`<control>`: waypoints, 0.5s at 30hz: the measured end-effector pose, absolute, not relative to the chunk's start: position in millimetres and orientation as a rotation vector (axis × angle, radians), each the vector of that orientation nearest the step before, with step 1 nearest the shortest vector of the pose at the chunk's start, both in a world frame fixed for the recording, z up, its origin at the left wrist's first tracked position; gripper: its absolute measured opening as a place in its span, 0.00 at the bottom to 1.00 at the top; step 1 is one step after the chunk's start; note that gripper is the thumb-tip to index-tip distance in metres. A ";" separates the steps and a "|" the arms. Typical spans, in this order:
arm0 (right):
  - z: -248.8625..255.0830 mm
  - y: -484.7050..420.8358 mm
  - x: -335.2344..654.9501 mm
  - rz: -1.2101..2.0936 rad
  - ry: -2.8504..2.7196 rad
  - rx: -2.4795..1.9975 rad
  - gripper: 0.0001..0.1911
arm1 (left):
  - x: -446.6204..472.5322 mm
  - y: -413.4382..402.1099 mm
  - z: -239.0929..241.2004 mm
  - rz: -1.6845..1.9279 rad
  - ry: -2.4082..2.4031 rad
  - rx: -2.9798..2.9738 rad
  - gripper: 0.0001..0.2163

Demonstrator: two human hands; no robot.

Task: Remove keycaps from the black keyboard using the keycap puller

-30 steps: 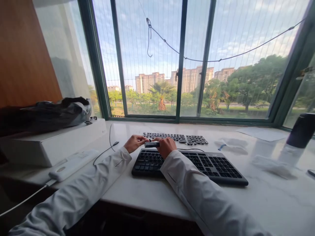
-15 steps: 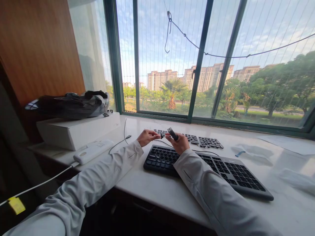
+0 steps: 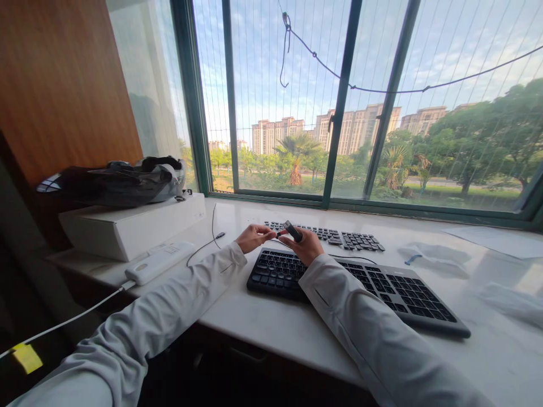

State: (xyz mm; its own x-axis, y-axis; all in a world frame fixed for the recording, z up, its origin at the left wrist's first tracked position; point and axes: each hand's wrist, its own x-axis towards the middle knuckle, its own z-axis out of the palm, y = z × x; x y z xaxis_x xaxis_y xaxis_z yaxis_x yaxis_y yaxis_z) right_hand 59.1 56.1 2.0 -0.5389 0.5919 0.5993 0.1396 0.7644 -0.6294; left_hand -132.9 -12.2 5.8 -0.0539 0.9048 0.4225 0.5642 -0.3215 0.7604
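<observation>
**Inspector:** Reporting on the hands; the right hand [image 3: 306, 247] is clamping a small dark tool [image 3: 292, 230], tilting it above the far left edge of the black keyboard [image 3: 407, 297]; the left hand [image 3: 253, 237] is meeting it from the left, fingertips pinching at the tool's red end [image 3: 280, 233]; whether they are truly gripping that end is too small to tell.

**Clerk:** So the hands are working together, not apart?

**Inspector:** Together, nearly touching, both hovering over the keys rather than resting on them; the tool is sitting in the air between them, clear of the counter [image 3: 263, 322].

**Clerk:** What are you flagging as a hazard?

**Inspector:** In my judgement, three items. First, the tool is riding high in the fingers, so a slip could be dropping it onto the keys or among the loose keycaps [image 3: 339, 236] lying in rows just beyond the keyboard. Second, a wrist pushing forward could be scattering those caps, since nothing is fixing them. Third, the red end is looking small, and a hard pull could be snapping or losing it.

**Clerk:** Anything on the left side?

**Inspector:** A thin cable [image 3: 203, 246] is trailing across the counter near the left forearm; an elbow catching it could be dragging it.
</observation>
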 end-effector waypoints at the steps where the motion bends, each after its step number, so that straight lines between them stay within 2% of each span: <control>1: 1.8 57.1 58.6 0.663 -2.083 -0.563 0.17 | -131.3 -12.8 6.4 1.362 1.549 1.888 0.21; 5: 4.0 57.1 57.6 0.686 -2.040 -0.688 0.16 | -123.5 -19.3 9.8 1.470 1.561 1.986 0.22; 11: 10.2 50.2 57.8 0.731 -2.087 -0.798 0.16 | -107.6 -34.1 13.2 1.361 1.948 2.240 0.15; 15: 9.9 50.3 57.1 0.679 -2.117 -0.798 0.16 | -103.8 -35.7 13.3 1.312 2.018 2.317 0.14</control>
